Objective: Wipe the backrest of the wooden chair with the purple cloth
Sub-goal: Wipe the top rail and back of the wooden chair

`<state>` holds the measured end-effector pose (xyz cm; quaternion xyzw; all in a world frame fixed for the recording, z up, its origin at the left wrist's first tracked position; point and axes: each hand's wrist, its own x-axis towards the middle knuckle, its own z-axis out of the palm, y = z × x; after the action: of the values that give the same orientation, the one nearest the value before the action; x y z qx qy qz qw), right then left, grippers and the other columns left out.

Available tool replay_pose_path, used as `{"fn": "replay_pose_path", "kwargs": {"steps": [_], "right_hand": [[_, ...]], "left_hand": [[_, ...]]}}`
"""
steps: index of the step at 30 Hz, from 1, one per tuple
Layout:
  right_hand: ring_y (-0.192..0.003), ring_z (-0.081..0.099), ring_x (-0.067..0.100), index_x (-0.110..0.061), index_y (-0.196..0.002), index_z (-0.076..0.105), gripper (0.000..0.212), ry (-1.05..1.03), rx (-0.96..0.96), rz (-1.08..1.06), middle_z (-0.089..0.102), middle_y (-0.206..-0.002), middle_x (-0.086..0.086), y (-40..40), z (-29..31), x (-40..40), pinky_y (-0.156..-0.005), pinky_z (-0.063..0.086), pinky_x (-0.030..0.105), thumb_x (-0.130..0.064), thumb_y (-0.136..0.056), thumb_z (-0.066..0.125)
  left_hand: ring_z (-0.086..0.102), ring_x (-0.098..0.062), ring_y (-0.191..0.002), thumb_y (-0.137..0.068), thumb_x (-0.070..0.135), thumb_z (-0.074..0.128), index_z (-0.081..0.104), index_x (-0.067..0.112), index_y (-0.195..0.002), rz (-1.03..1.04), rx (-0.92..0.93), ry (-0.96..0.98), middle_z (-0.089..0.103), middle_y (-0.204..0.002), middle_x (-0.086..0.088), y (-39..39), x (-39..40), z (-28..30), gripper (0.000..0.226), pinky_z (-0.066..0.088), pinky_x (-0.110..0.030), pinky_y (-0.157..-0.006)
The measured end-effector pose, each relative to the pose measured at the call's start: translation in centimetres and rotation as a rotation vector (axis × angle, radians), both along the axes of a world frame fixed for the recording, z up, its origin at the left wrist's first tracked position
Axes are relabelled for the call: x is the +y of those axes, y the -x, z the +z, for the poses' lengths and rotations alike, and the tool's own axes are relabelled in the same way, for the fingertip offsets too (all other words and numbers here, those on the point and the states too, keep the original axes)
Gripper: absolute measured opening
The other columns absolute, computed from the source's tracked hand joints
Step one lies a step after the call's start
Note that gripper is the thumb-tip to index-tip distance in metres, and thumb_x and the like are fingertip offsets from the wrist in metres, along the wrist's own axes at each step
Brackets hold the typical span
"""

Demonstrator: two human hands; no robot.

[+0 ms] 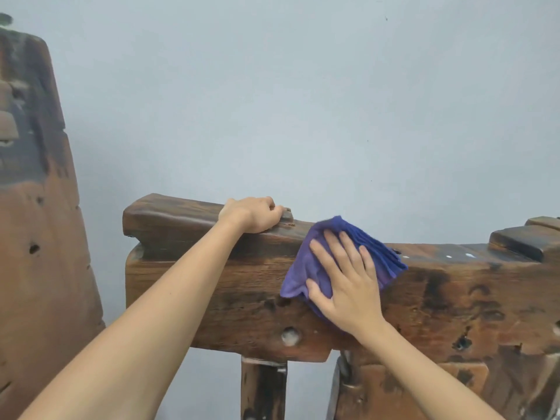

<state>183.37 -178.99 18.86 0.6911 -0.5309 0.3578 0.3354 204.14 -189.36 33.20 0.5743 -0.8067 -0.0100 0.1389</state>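
Observation:
The wooden chair's backrest (212, 286) is a thick, dark, weathered plank that spans the lower half of the view. A folded purple cloth (372, 253) lies against its front face near the top edge. My right hand (348, 283) presses flat on the cloth with the fingers spread and straight. My left hand (254, 214) grips the raised top edge of the backrest, to the left of the cloth, with its fingers curled over the far side.
A second tall wooden backrest (36, 207) stands at the far left. A plain pale grey wall (303, 101) is close behind. Wooden posts (263, 389) run down below the backrest. A raised wooden block (521, 241) sits at the top right.

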Motion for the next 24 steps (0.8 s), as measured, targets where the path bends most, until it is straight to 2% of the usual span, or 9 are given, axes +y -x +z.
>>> {"fn": "replay_pose_path", "kwargs": {"steps": [3, 6, 7, 10, 14, 16, 19, 22, 24], "right_hand": [[-0.133, 0.055, 0.019, -0.031, -0.142, 0.057, 0.062, -0.163, -0.216, -0.121, 0.060, -0.144, -0.006, -2.9, 4.7, -1.0, -0.108, 0.041, 0.040, -0.059, -0.089, 0.039], [-0.098, 0.064, 0.029, -0.033, -0.098, 0.069, 0.061, -0.612, -0.330, -0.077, 0.074, -0.109, -0.001, -4.6, 10.4, -4.7, -0.076, 0.045, 0.035, -0.068, -0.079, 0.022], [-0.093, 0.062, 0.030, -0.029, -0.089, 0.064, 0.061, -0.784, -0.378, -0.020, 0.072, -0.103, 0.003, -4.9, 12.2, -5.9, -0.076, 0.046, 0.040, -0.069, -0.076, 0.021], [-0.097, 0.058, 0.032, -0.016, -0.089, 0.061, 0.052, -1.059, -0.581, 0.181, 0.067, -0.104, 0.013, -5.0, 14.3, -8.8, -0.103, 0.042, 0.057, -0.058, -0.090, 0.030], [-0.125, 0.055, 0.034, -0.017, -0.130, 0.065, 0.081, -0.985, -0.513, 0.037, 0.061, -0.139, 0.013, -5.2, 13.5, -7.3, -0.112, 0.036, 0.050, -0.071, -0.090, 0.020], [-0.126, 0.055, 0.032, -0.026, -0.130, 0.063, 0.088, -0.868, -0.408, 0.010, 0.062, -0.139, 0.007, -4.7, 12.6, -5.2, -0.104, 0.039, 0.047, -0.077, -0.082, 0.010], [-0.123, 0.058, 0.029, -0.030, -0.119, 0.061, 0.072, -0.659, -0.310, 0.004, 0.066, -0.130, 0.000, -3.9, 10.7, -2.6, -0.088, 0.038, 0.041, -0.073, -0.088, 0.012], [-0.141, 0.045, 0.025, -0.027, -0.143, 0.052, 0.066, -0.654, -0.255, 0.013, 0.049, -0.155, -0.002, -3.7, 10.0, -1.6, -0.108, 0.035, 0.042, -0.065, -0.100, 0.020], [-0.147, 0.039, 0.024, -0.025, -0.150, 0.046, 0.067, -0.683, -0.257, 0.024, 0.039, -0.162, -0.002, -3.7, 10.4, -1.6, -0.114, 0.031, 0.042, -0.064, -0.101, 0.021]], "left_hand": [[0.054, -0.027, -0.129, -0.099, 0.054, 0.021, 0.053, 0.025, -0.135, 0.008, -0.004, 0.016, 0.062, -0.138, -0.004, 0.1, 0.1, -0.1, 0.056, 0.033, -0.047, -0.103], [0.055, -0.027, -0.127, -0.101, 0.045, 0.022, 0.054, 0.024, -0.134, 0.023, 0.000, 0.011, 0.062, -0.138, -0.004, 0.3, -0.2, -0.2, 0.051, 0.031, -0.046, -0.103], [0.054, -0.027, -0.127, -0.102, 0.041, 0.021, 0.054, 0.023, -0.133, 0.028, -0.003, 0.012, 0.061, -0.139, -0.004, 0.3, -0.3, -0.2, 0.049, 0.031, -0.046, -0.103], [0.053, -0.029, -0.127, -0.102, 0.034, 0.021, 0.054, 0.022, -0.131, 0.024, 0.006, -0.003, 0.060, -0.139, -0.006, 0.2, -0.3, -0.1, 0.046, 0.031, -0.047, -0.103], [0.053, -0.030, -0.129, -0.101, 0.034, 0.021, 0.054, 0.022, -0.133, 0.017, -0.012, -0.009, 0.058, -0.142, -0.007, 0.1, 0.3, 0.1, 0.047, 0.032, -0.047, -0.105], [0.053, -0.029, -0.129, -0.101, 0.034, 0.021, 0.054, 0.021, -0.133, 0.024, -0.021, 0.004, 0.059, -0.142, -0.008, 0.3, 0.3, 0.0, 0.048, 0.032, -0.047, -0.105], [0.053, -0.028, -0.130, -0.101, 0.034, 0.019, 0.052, 0.021, -0.136, 0.034, -0.023, 0.009, 0.058, -0.143, -0.007, 0.5, 0.2, -0.2, 0.050, 0.031, -0.048, -0.104], [0.053, -0.027, -0.130, -0.101, 0.035, 0.019, 0.052, 0.022, -0.136, 0.033, -0.024, 0.020, 0.058, -0.144, -0.007, 0.5, 0.0, -0.2, 0.050, 0.031, -0.048, -0.105], [0.053, -0.027, -0.130, -0.101, 0.036, 0.018, 0.051, 0.023, -0.136, 0.036, -0.025, 0.025, 0.058, -0.143, -0.007, 0.5, -0.3, -0.3, 0.050, 0.031, -0.048, -0.105]]}}
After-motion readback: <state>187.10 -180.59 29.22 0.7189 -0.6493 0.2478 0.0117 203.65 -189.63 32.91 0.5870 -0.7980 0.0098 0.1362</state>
